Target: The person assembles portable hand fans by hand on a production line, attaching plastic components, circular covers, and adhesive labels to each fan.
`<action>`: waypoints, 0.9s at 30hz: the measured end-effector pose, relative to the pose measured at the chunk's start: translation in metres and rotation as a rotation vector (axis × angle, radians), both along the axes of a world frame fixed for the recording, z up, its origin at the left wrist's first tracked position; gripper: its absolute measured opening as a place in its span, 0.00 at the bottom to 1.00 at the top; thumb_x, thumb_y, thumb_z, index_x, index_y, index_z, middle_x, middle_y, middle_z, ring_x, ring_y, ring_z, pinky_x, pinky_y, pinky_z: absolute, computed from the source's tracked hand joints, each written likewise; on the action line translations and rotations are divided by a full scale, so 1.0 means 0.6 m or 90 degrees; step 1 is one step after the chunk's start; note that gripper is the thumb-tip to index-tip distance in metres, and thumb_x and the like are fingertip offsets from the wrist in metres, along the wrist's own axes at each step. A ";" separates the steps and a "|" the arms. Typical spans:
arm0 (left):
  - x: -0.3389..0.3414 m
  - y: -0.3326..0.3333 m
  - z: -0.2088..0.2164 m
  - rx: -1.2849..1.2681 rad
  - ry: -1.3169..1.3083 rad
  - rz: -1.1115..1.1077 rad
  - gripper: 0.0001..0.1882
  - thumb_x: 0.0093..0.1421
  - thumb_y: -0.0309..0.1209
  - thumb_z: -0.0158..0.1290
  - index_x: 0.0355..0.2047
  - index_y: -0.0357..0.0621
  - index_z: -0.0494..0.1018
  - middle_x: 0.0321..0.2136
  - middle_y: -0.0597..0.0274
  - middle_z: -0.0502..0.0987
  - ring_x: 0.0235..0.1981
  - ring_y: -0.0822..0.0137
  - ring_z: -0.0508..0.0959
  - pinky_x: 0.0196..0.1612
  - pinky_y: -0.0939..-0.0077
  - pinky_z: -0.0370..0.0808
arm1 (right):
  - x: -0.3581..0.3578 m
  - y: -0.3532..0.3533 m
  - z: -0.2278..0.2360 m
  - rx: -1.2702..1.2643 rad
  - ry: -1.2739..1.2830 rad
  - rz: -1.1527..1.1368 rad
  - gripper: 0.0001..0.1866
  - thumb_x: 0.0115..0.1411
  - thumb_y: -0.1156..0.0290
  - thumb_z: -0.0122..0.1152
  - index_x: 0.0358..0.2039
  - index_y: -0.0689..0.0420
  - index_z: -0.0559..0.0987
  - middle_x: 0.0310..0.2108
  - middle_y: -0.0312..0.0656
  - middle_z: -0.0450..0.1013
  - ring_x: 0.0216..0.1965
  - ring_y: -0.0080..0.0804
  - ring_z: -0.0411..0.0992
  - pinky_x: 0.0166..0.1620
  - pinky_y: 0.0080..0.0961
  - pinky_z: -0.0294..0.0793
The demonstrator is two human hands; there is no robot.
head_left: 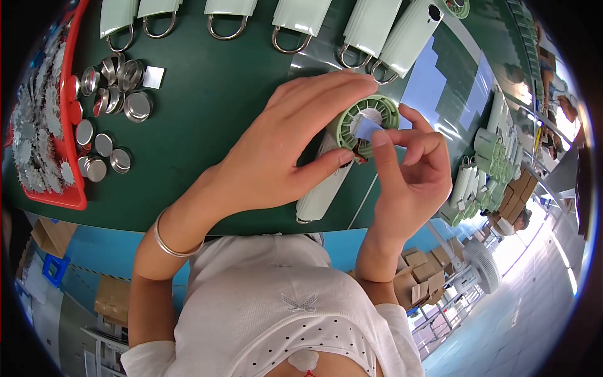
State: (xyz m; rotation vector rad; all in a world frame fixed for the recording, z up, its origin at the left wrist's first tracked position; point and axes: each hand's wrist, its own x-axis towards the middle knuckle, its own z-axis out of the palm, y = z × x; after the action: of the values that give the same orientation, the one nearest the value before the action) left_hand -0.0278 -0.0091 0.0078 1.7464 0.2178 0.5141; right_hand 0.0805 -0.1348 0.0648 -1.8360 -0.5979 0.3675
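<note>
Fingers (326, 94) of left hand (276, 151) wrapped around pale green casing (326, 188) with ribbed green wheel (370, 116), near counter (207, 125) front edge; right hand (411, 169) pinched small white square (367, 129) at wheel hub.

Pale green casing (323, 191) half under left hand (282, 151); top-row casings (300, 16) cut off.

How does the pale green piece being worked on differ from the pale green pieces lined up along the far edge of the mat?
The held piece is gripped by the left hand, while the row pieces lie untouched. The held piece's green ribbed disc faces up, with the right hand pressing a small pale square at its centre; the row pieces show metal loops instead. Both share the pale green casing.
</note>
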 end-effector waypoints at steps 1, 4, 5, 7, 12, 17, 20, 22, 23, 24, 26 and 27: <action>-0.001 0.001 -0.001 0.006 -0.001 0.001 0.37 0.51 0.23 0.60 0.63 0.42 0.65 0.62 0.55 0.68 0.64 0.52 0.67 0.65 0.60 0.63 | -0.003 0.000 0.000 -0.001 0.001 0.000 0.17 0.52 0.86 0.68 0.23 0.57 0.67 0.27 0.42 0.78 0.49 0.33 0.74 0.49 0.27 0.72; -0.001 0.001 -0.002 0.010 -0.002 0.002 0.37 0.51 0.23 0.60 0.63 0.42 0.65 0.62 0.55 0.68 0.64 0.52 0.67 0.65 0.60 0.63 | -0.008 -0.002 -0.002 -0.053 -0.037 -0.017 0.16 0.52 0.85 0.68 0.24 0.57 0.68 0.28 0.42 0.78 0.51 0.33 0.73 0.41 0.19 0.72; -0.001 0.000 -0.002 0.010 -0.003 0.002 0.37 0.51 0.23 0.60 0.63 0.42 0.65 0.62 0.54 0.68 0.64 0.52 0.67 0.65 0.60 0.63 | -0.007 -0.004 -0.007 -0.055 -0.088 0.001 0.15 0.51 0.85 0.68 0.24 0.57 0.69 0.29 0.42 0.78 0.52 0.34 0.72 0.40 0.18 0.72; -0.001 0.000 -0.002 0.012 -0.002 0.003 0.37 0.51 0.23 0.60 0.63 0.42 0.65 0.62 0.54 0.68 0.64 0.52 0.67 0.65 0.60 0.63 | -0.010 -0.003 -0.009 -0.059 -0.140 0.019 0.14 0.51 0.85 0.68 0.25 0.57 0.69 0.29 0.42 0.78 0.52 0.34 0.72 0.39 0.18 0.71; 0.000 0.000 -0.006 0.016 -0.010 0.001 0.36 0.51 0.23 0.59 0.63 0.41 0.65 0.62 0.54 0.68 0.64 0.51 0.67 0.65 0.59 0.63 | -0.016 -0.006 -0.015 -0.114 -0.288 0.043 0.10 0.52 0.85 0.67 0.32 0.62 0.74 0.38 0.47 0.77 0.53 0.36 0.72 0.51 0.30 0.70; 0.000 0.000 -0.006 0.022 -0.017 0.007 0.36 0.51 0.23 0.59 0.62 0.39 0.65 0.62 0.52 0.68 0.64 0.51 0.67 0.65 0.59 0.64 | -0.020 -0.001 -0.016 -0.152 -0.420 0.049 0.11 0.51 0.84 0.68 0.34 0.63 0.75 0.36 0.43 0.77 0.53 0.40 0.72 0.53 0.32 0.70; -0.001 0.000 -0.006 0.026 -0.017 0.008 0.36 0.51 0.23 0.59 0.62 0.39 0.65 0.62 0.52 0.69 0.63 0.50 0.68 0.65 0.59 0.65 | -0.021 -0.002 -0.017 -0.163 -0.458 0.058 0.11 0.51 0.82 0.69 0.34 0.62 0.76 0.35 0.41 0.78 0.53 0.42 0.72 0.54 0.33 0.69; 0.000 -0.002 -0.008 0.025 -0.018 0.009 0.36 0.51 0.23 0.59 0.62 0.39 0.65 0.62 0.52 0.69 0.63 0.50 0.68 0.65 0.59 0.65 | -0.021 -0.004 -0.018 -0.165 -0.459 0.061 0.11 0.51 0.82 0.69 0.34 0.62 0.76 0.34 0.40 0.78 0.53 0.42 0.72 0.54 0.34 0.69; 0.000 -0.003 -0.009 0.024 -0.020 0.010 0.36 0.51 0.23 0.59 0.62 0.39 0.65 0.61 0.52 0.69 0.63 0.50 0.68 0.65 0.59 0.65 | -0.020 -0.005 -0.017 -0.166 -0.456 0.062 0.12 0.51 0.82 0.69 0.35 0.62 0.76 0.35 0.41 0.77 0.54 0.41 0.72 0.54 0.34 0.69; 0.001 -0.004 -0.009 0.023 -0.020 0.011 0.36 0.51 0.23 0.59 0.62 0.39 0.65 0.61 0.52 0.69 0.63 0.50 0.68 0.65 0.59 0.65 | -0.019 -0.006 -0.018 -0.168 -0.453 0.064 0.12 0.51 0.82 0.69 0.35 0.63 0.76 0.35 0.41 0.77 0.54 0.41 0.72 0.54 0.33 0.69; 0.001 -0.004 -0.008 0.033 -0.019 0.012 0.35 0.51 0.23 0.59 0.62 0.39 0.65 0.61 0.52 0.69 0.63 0.50 0.68 0.65 0.60 0.65 | -0.015 -0.008 -0.019 -0.155 -0.420 0.068 0.13 0.51 0.82 0.70 0.36 0.63 0.76 0.37 0.42 0.77 0.52 0.38 0.72 0.54 0.32 0.69; 0.001 -0.005 -0.008 0.033 -0.019 0.012 0.35 0.51 0.23 0.59 0.62 0.39 0.65 0.61 0.52 0.69 0.63 0.50 0.68 0.65 0.60 0.65 | -0.014 -0.009 -0.020 -0.142 -0.388 0.072 0.14 0.51 0.82 0.70 0.37 0.64 0.76 0.39 0.43 0.76 0.49 0.35 0.73 0.54 0.31 0.68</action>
State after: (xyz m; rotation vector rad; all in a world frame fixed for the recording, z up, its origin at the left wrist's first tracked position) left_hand -0.0272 -0.0120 0.0030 1.7869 0.2026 0.5631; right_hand 0.0720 -0.1403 0.0527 -2.1414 -1.1147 -0.0690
